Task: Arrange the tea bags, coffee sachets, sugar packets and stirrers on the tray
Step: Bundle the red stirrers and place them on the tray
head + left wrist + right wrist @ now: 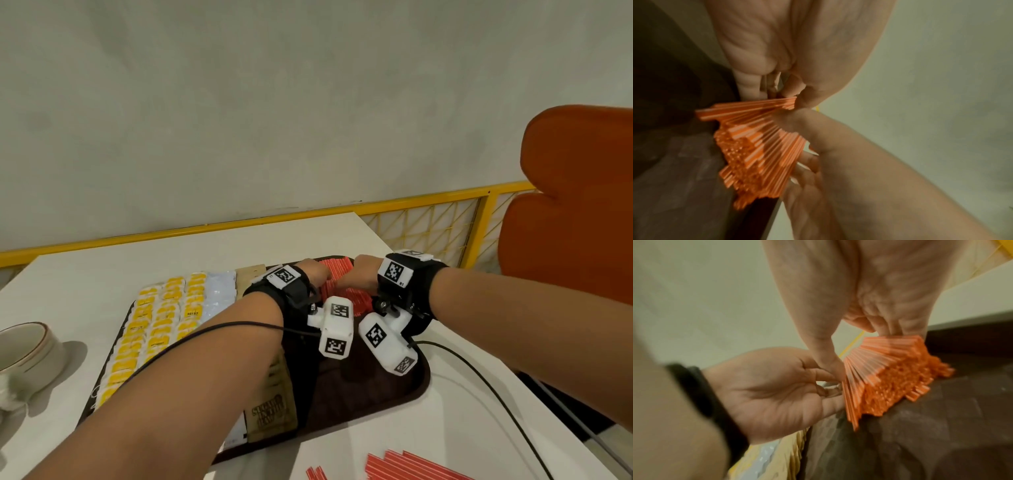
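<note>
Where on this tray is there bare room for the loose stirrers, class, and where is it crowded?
Bare room: the tray's near right corner, between the brown sachets and its right rim, nearer than the stirrer bundle. Crowded: the left part, filled by yellow packets, pale packets and sachets; the far right corner, where both hands work the bundle.

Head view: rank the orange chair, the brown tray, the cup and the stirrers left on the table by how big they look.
1. Orange chair and brown tray: too close to rank, both partly hidden.
2. Stirrers left on the table and cup: similar, both cropped.
</note>
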### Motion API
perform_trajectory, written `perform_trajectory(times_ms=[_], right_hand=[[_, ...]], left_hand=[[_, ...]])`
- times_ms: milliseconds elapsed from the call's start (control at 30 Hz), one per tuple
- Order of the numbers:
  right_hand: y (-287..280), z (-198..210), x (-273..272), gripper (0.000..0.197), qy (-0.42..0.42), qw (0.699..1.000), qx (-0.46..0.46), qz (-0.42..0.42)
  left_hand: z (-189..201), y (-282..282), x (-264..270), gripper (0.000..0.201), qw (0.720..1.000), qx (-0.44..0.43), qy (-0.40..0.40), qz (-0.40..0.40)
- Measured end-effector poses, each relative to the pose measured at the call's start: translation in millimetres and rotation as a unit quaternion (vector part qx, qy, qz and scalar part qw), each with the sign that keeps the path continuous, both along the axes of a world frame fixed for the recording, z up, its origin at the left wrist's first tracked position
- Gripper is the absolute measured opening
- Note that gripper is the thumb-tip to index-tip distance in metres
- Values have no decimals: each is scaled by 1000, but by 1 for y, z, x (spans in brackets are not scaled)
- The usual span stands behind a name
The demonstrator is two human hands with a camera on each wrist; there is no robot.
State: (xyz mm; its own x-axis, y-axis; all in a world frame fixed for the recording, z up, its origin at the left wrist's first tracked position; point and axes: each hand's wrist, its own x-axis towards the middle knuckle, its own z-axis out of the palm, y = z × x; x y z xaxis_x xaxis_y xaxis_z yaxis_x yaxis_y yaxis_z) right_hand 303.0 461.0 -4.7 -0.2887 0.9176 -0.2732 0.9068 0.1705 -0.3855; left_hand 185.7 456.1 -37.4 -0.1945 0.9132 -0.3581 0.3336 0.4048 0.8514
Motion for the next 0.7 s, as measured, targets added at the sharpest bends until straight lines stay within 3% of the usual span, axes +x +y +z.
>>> perform_trajectory(times_ms=[133,233,367,467,600,700], right_hand=[[2,3,6,38,-26,999,19,-1],[3,3,15,28,-24,999,23,3],[6,0,28,26,61,998,20,16],[-2,4,36,13,135,990,-22,44],[-18,0,42,20,89,976,-141,139],[-23,-11,40,32,56,975,-129,174]], left_hand=[[3,-3,-8,36,1000,6,25,3],[-3,-5,-14,36,1000,9,26,12],[-7,-9,-23,36,999,29,31,25],[-5,-12,-29,36,998,24,53,8],[-3,-13,-34,37,998,15,57,3],[-3,-16,-32,38,998,-2,55,-6]])
